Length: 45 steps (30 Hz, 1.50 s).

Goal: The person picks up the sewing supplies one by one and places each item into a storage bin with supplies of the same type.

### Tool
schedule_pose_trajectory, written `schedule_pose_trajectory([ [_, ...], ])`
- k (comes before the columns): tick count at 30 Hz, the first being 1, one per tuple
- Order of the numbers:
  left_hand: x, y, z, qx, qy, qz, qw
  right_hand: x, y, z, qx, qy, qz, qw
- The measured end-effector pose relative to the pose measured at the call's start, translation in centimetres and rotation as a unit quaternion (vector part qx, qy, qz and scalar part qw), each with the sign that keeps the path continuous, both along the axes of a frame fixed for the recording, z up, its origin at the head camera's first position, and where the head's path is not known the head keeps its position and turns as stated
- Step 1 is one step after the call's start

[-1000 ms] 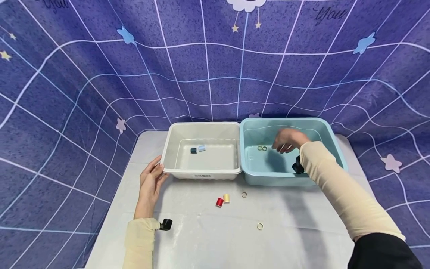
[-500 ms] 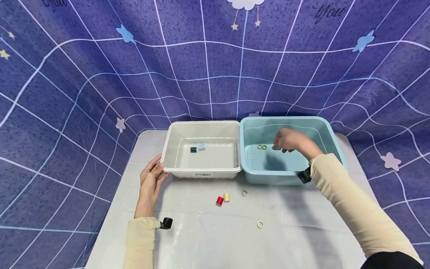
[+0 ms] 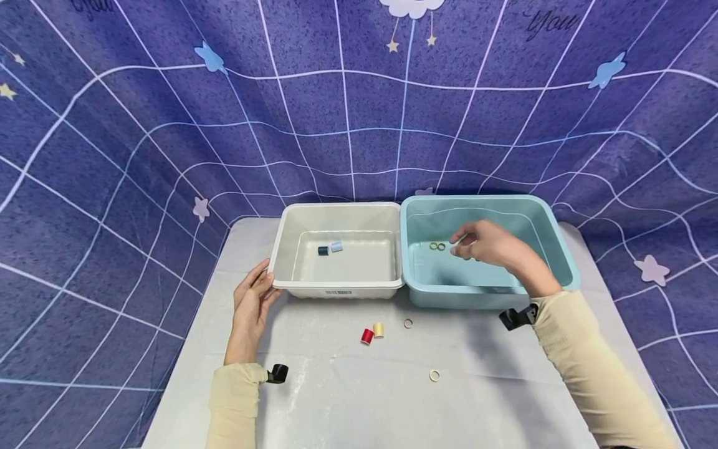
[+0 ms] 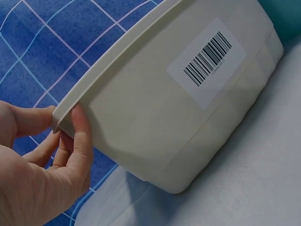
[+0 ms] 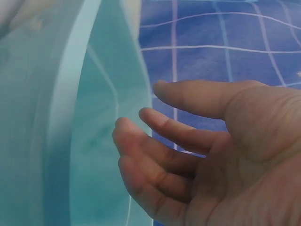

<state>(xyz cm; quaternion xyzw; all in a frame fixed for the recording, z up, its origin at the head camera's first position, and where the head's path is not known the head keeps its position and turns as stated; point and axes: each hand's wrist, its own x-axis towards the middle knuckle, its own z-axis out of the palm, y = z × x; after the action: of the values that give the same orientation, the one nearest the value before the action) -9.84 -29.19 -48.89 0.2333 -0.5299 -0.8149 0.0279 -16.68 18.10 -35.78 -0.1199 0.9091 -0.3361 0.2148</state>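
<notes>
At the front-left corner of the white plastic bin (image 3: 342, 286), my left hand (image 3: 250, 307) pinches the rim between thumb and fingers. In the left wrist view the fingers (image 4: 81, 136) curl under the lip. Two thread spools lie in this bin, a dark green spool (image 3: 323, 251) and a light blue spool (image 3: 336, 247). My right hand (image 3: 485, 244) hovers over the light-blue bin (image 3: 477, 290), its fingers loosely bent and parted from the thumb, holding nothing. Two small rings (image 3: 437, 247) lie on that bin's floor, just left of the fingertips.
On the white-covered table (image 3: 348, 399), a red spool (image 3: 367, 337) and a yellow spool (image 3: 378, 330) stand close together before the bins. One ring (image 3: 408, 323) lies right of them, another ring (image 3: 434, 375) nearer the front. A patterned blue curtain (image 3: 359, 100) hangs behind.
My right wrist and forearm have drawn back toward the front right, and the right thumb and fingers have spread apart. The left hand stays on the white bin's rim.
</notes>
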Motion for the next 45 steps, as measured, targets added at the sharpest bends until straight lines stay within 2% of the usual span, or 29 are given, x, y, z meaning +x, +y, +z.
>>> schedule_pose_trajectory([
  [4, -0.1, -0.1, 0.2, 0.004, -0.005, -0.002, 1.0, 1.2, -0.2, -0.2, -0.075, 0.003, -0.006, 0.9972],
  [7, -0.1, -0.2, 0.4, 0.003, -0.006, -0.001, 1.0, 1.7, -0.5, -0.6, -0.139, -0.003, -0.002, 0.9903],
  [13, -0.1, -0.3, 0.7, 0.005, 0.001, 0.005, 1.0, 2.2, -1.0, -2.3, -0.249, -0.012, 0.031, 0.9679],
  [18, 0.0, -0.4, 0.4, -0.001, 0.001, 0.009, 1.0, 3.1, -1.3, -3.1, -0.304, 0.003, 0.074, 0.9498],
  [24, 0.1, -0.4, 0.2, 0.003, 0.0, 0.008, 1.0, 4.5, -1.8, -3.6, -0.338, 0.0, 0.117, 0.9338],
  [33, 0.2, -0.2, 0.2, 0.009, -0.005, 0.005, 0.9999, 7.2, -2.5, -4.7, -0.368, 0.002, 0.144, 0.9186],
  [39, 0.3, 0.0, 0.1, 0.002, -0.003, 0.0, 1.0, 8.7, -3.5, -6.2, -0.372, -0.007, 0.152, 0.9158],
  [45, 0.3, 0.3, 0.1, 0.004, 0.005, 0.001, 1.0, 9.6, -4.1, -8.0, -0.355, -0.004, 0.13, 0.9257],
])
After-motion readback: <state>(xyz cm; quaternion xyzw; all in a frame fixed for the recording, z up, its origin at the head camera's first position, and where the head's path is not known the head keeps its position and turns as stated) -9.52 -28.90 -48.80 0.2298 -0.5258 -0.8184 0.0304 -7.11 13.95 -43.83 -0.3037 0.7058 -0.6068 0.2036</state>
